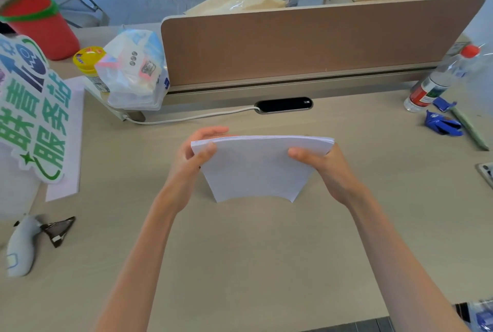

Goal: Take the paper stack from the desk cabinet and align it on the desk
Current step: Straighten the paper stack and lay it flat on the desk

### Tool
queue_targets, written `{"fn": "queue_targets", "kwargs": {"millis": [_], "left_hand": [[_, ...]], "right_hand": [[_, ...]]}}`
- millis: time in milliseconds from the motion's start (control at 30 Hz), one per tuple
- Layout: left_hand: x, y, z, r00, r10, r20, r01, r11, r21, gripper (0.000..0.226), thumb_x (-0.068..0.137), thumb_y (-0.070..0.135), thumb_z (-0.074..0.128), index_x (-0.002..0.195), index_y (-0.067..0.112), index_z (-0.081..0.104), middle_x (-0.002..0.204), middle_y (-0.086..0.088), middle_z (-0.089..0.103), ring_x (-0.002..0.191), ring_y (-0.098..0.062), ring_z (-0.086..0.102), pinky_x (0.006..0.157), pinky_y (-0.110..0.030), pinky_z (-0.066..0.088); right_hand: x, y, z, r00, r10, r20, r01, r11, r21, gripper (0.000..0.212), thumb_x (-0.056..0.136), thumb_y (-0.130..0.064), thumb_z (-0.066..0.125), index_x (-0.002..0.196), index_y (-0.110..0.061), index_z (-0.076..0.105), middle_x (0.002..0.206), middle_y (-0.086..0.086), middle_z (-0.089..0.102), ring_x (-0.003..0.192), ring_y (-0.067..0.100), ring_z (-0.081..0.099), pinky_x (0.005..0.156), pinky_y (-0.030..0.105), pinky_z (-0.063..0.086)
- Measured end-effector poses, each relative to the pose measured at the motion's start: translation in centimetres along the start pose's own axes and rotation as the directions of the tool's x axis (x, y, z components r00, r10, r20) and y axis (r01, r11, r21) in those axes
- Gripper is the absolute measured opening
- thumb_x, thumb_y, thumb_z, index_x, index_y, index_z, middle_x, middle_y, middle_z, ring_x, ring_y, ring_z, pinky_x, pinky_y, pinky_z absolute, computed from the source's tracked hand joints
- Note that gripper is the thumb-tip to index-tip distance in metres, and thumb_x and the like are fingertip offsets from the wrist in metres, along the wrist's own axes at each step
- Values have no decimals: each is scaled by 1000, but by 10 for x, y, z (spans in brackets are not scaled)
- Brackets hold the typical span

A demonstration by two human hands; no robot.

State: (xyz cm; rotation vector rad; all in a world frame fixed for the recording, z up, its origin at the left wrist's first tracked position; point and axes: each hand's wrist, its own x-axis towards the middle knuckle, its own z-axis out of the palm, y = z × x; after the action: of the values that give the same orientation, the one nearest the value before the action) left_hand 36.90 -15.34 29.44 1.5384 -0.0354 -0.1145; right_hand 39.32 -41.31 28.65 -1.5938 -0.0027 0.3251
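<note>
A white paper stack (pixel 256 169) stands upright on its lower edge on the beige desk (pixel 240 251), in the middle of the head view. My left hand (pixel 194 155) grips the stack's upper left corner, thumb in front and fingers behind. My right hand (pixel 322 166) grips the upper right corner the same way. The sheets bow slightly and their top edges lie nearly flush. The desk cabinet is out of view.
A brown partition (pixel 306 43) runs along the desk's back, with a person's hands beyond it. A plastic bag (pixel 136 70), yellow can (pixel 89 61) and red bucket (pixel 40 24) sit at left, by a green sign (pixel 32 107). A water bottle (pixel 437 81) and blue wrappers (pixel 442 123) lie right.
</note>
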Motion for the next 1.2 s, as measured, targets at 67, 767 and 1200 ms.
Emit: {"fn": "queue_targets", "kwargs": {"millis": [67,767,1200], "left_hand": [[-1,-4,-5,997,-56,58,52,997,63,47,64,40,68,109,30,66,103,11,68,90,-6,61,76,-17,46],[8,-16,-10,954,-274,125,263,960,94,38,58,36,77,94,24,74,99,6,75,94,-10,69,91,-29,50],[7,-49,6,943,-334,-18,333,943,-22,33,68,16,81,96,26,68,86,20,77,82,2,71,66,-8,52]], "right_hand": [[-1,-12,2,998,-68,-13,68,998,-7,37,73,-37,69,93,-6,69,89,1,69,79,13,62,69,21,46],[0,-6,-31,939,150,310,-91,976,-196,53,68,-18,81,118,-22,63,112,-2,72,103,14,67,85,23,51],[3,33,8,999,-9,35,12,997,-76,28,84,-3,67,99,-27,66,94,-5,73,85,2,69,73,20,56]]}}
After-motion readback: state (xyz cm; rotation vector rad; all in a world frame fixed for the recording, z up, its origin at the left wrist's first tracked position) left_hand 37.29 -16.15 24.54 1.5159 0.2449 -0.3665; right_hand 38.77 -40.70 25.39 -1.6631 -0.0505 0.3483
